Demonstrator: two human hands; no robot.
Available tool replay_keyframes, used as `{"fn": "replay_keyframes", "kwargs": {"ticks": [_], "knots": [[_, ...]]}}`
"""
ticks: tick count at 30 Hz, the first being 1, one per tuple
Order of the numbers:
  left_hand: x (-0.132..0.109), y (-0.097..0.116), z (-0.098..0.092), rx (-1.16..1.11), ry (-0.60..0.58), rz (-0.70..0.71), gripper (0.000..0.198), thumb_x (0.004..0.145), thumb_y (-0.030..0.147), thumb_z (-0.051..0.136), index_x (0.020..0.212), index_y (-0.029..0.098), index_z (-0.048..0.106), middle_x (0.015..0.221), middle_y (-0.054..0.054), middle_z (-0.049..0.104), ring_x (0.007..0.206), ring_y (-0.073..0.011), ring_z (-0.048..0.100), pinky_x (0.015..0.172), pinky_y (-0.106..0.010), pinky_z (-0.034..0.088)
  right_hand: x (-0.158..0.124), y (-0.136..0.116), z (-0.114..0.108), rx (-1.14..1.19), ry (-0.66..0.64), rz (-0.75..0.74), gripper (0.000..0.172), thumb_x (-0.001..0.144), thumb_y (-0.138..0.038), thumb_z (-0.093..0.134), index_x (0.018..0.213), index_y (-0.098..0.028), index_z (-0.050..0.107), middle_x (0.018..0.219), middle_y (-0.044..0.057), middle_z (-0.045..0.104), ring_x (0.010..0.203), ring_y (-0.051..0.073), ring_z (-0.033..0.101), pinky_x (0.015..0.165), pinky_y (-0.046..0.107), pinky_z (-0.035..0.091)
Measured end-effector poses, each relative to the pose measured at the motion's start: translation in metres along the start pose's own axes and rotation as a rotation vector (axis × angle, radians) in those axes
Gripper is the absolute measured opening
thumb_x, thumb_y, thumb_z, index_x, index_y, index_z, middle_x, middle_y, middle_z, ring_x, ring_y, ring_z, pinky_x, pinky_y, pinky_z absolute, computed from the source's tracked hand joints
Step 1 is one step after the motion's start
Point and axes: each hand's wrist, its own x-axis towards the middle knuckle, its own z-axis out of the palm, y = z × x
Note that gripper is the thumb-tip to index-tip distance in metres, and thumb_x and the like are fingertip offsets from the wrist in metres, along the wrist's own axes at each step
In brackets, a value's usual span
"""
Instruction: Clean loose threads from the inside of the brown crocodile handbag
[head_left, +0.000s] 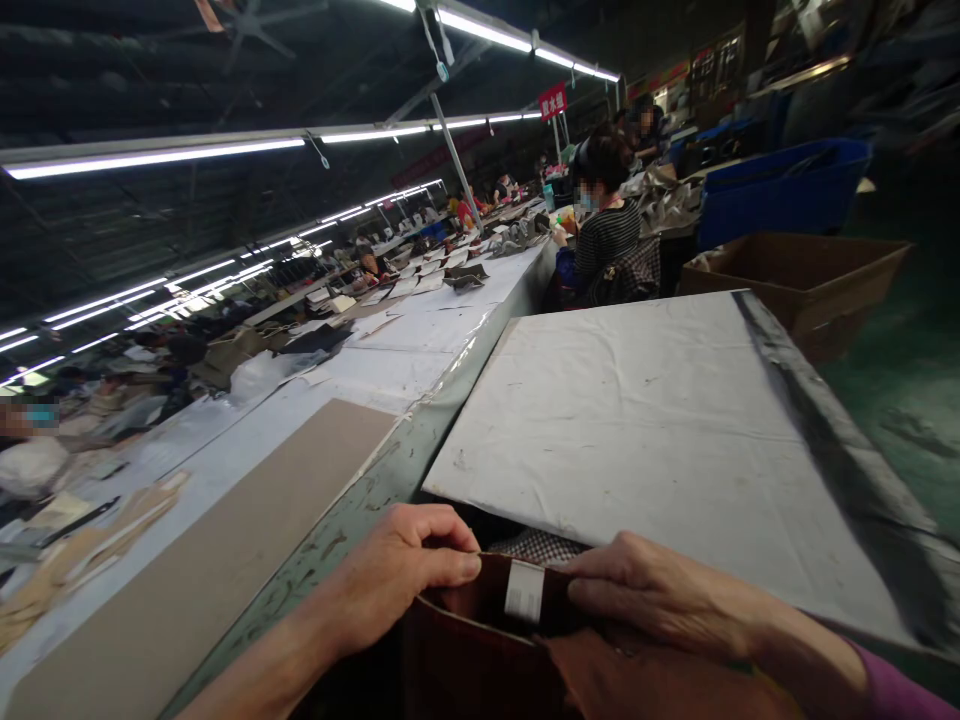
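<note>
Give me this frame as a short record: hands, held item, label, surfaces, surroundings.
left hand: pinching the rim of the brown open-topped piece
right hand: gripping the same rim, on the other side of the label
label: white, inside the opening; print unreadable
near surface: pale-covered tabletop, beyond the hands
left surface: long table with a flat grey-brown sheet
background: person in striped top, cardboard box, blue bin
</note>
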Motion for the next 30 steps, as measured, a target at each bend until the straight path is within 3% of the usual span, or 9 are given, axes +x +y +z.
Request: {"fn": "replay_keyframes", "kwargs": {"ticks": [5,7,9,12,15,21,26,30], "knots": [[0.001,0.004,0.001,0.003,0.005,0.075,0.012,0.074,0.026,0.066,0.075,0.015,0.071,0.067,0.0,0.065,0.065,-0.0151,0.058,0.058,-0.023,0.04,0.001,-0.009,-0.01,-0.004,-0.107,0.064,0.032,0.097,-0.038,0.046,0.096,-0.013,0.066,0.071,0.0,0.051,0.062,0.009,0.04,0.056,0.019,0.033],[0.001,0.008,0.003,-0.003,-0.004,0.087,0.013,0.073,0.026,0.067,0.076,0.015,0.072,0.067,0.0,0.066,0.064,-0.0153,0.058,0.058,-0.023,0.041,0.012,-0.017,-0.014,-0.022,-0.131,0.075,0.03,0.092,-0.039,0.056,0.108,-0.016,0.066,0.079,0.0,0.058,0.067,0.01,0.048,0.059,0.018,0.037],[0.001,0.012,0.005,-0.013,-0.008,0.088,0.014,0.072,0.027,0.069,0.078,0.015,0.072,0.067,-0.001,0.066,0.064,-0.0156,0.058,0.058,-0.024,0.041,0.028,-0.023,-0.013,-0.075,-0.11,0.061,0.038,0.081,-0.038,0.069,0.114,-0.02,0.065,0.088,0.0,0.064,0.076,0.012,0.056,0.063,0.018,0.04],[0.001,0.016,0.007,0.032,0.019,0.076,0.014,0.072,0.028,0.071,0.077,0.015,0.073,0.067,0.0,0.065,0.064,-0.0148,0.056,0.059,-0.024,0.04,0.051,-0.025,-0.001,-0.192,-0.045,0.038,0.022,0.083,-0.033,0.063,0.096,-0.016,0.068,0.076,0.0,0.065,0.065,0.011,0.057,0.055,0.016,0.039],[-0.001,0.015,0.004,0.061,-0.015,0.028,0.016,0.072,0.028,0.072,0.083,0.016,0.074,0.07,0.001,0.063,0.065,-0.013,0.054,0.059,-0.024,0.038,0.064,-0.023,0.012,-0.263,0.035,-0.006,0.022,0.089,-0.03,0.053,0.081,-0.014,0.065,0.065,0.0,0.059,0.057,0.008,0.051,0.05,0.015,0.035],[-0.001,0.011,-0.005,0.046,-0.009,0.03,0.028,0.061,0.015,0.073,0.087,0.016,0.062,0.077,0.002,0.061,0.071,-0.0128,0.052,0.061,-0.023,0.038,0.067,-0.022,0.015,-0.244,0.045,-0.048,0.018,0.086,-0.024,0.053,0.081,-0.015,0.067,0.066,-0.002,0.055,0.062,0.008,0.049,0.054,0.015,0.035],[-0.002,0.013,-0.007,0.223,-0.011,0.029,0.015,0.068,0.021,0.069,0.083,0.019,0.065,0.069,0.004,0.061,0.065,-0.0125,0.054,0.057,-0.022,0.036,0.072,-0.022,0.014,-0.218,0.041,-0.019,0.018,0.084,-0.024,0.054,0.077,-0.014,0.067,0.062,-0.003,0.052,0.058,0.007,0.046,0.052,0.016,0.033],[-0.003,0.016,-0.009,0.355,0.029,0.094,0.01,0.072,0.025,0.067,0.081,0.022,0.07,0.074,0.004,0.066,0.072,-0.0148,0.059,0.06,-0.023,0.038,0.075,-0.019,0.015,-0.216,0.067,-0.02,0.019,0.085,-0.025,0.054,0.073,-0.013,0.064,0.061,-0.003,0.049,0.058,0.007,0.044,0.052,0.017,0.032]]}}
